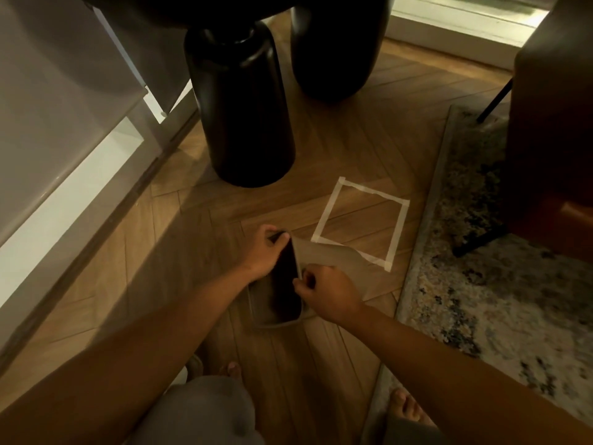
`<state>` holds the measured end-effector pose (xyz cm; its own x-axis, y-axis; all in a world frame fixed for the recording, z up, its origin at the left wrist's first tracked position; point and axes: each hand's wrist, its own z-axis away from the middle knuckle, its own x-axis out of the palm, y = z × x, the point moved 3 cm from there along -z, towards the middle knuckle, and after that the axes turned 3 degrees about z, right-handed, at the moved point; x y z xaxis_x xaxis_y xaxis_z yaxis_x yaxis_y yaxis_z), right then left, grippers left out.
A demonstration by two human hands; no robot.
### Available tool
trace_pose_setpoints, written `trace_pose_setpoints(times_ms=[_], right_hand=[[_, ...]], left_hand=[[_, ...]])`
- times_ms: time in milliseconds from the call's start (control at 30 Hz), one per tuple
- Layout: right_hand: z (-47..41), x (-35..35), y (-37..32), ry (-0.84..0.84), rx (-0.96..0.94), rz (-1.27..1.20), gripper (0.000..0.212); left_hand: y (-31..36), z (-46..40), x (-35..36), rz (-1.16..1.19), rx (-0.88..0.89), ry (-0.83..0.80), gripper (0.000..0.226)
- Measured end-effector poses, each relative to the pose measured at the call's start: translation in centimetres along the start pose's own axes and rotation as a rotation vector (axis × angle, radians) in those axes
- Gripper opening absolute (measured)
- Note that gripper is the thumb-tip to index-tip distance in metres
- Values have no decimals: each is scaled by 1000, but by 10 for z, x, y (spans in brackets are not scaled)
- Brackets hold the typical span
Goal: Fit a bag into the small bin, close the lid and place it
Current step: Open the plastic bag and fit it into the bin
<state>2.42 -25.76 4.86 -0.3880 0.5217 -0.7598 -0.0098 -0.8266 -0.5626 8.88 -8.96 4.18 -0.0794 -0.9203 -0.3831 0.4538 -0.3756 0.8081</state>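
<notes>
A small grey bin (272, 321) stands on the wooden floor between my hands, its dark inside lined with a black bag (284, 284). The bin's grey lid (330, 261) stands open, leaning to the right. My left hand (264, 252) grips the far left rim, pinching the black bag over the edge. At the right rim, by the lid's hinge side, my right hand (327, 292) pinches the bag's edge with closed fingers. A square of white tape (359, 220) marks the floor just beyond the bin, and the lid partly covers its near corner.
Two thick black table legs (247, 117) stand on the floor behind the tape square. A patterned rug (481, 300) lies to the right, with a brown chair (552, 130) on it. A white cabinet (64, 130) runs along the left. My bare feet (407, 409) are at the bottom.
</notes>
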Motion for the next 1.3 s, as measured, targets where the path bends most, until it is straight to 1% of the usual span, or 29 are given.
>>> trace_pose_setpoints(times_ms=[67,133,167,233,300,333,433,500,567,633,733,833,900,1033,1167,1233,1300], right_hand=[[0,-2,2,4,-14,-6,30],[0,-5,5,19,-19,-25,28],[0,-6,7,29,-16,-32,28],[0,-8,10,57,-10,-31,26],[0,-12,10,93,-18,-15,23],[0,-13,11,103,-25,-16,24],[0,-23,16,110,5,-25,24],[-1,-34,22,121,40,-48,20],[-2,-46,28,113,69,-71,19],[-2,-56,34,97,85,-79,22],[3,-65,45,119,111,-55,24],[13,-68,54,154,162,-49,25],[22,-68,60,167,199,-53,27],[40,-64,76,126,286,-99,28],[57,-59,91,120,350,-145,25],[64,-58,99,109,410,-179,27],[72,-56,108,81,461,-187,32]], left_hand=[[-18,5,-14,-115,19,112,41],[-42,6,-24,-142,-35,151,49],[-54,6,-26,-132,-80,136,53],[-74,7,-24,-93,-186,38,56],[-89,7,-18,-58,-261,-73,48],[-93,8,-15,-44,-268,-93,42],[-89,5,-11,-25,-209,-92,38],[-76,5,-13,-77,-161,-93,33],[-69,0,-17,-91,-176,-77,29],[-63,-5,-23,-83,-161,-37,32],[-49,-9,-30,-147,-67,-9,37],[-31,-6,-31,-173,-3,-37,39],[-23,-5,-27,-165,9,-49,39],[-10,3,-11,-217,26,-69,39],[-11,5,7,-252,27,-139,39],[-15,5,17,-251,22,-191,39],[-16,9,24,-313,51,-224,38]])
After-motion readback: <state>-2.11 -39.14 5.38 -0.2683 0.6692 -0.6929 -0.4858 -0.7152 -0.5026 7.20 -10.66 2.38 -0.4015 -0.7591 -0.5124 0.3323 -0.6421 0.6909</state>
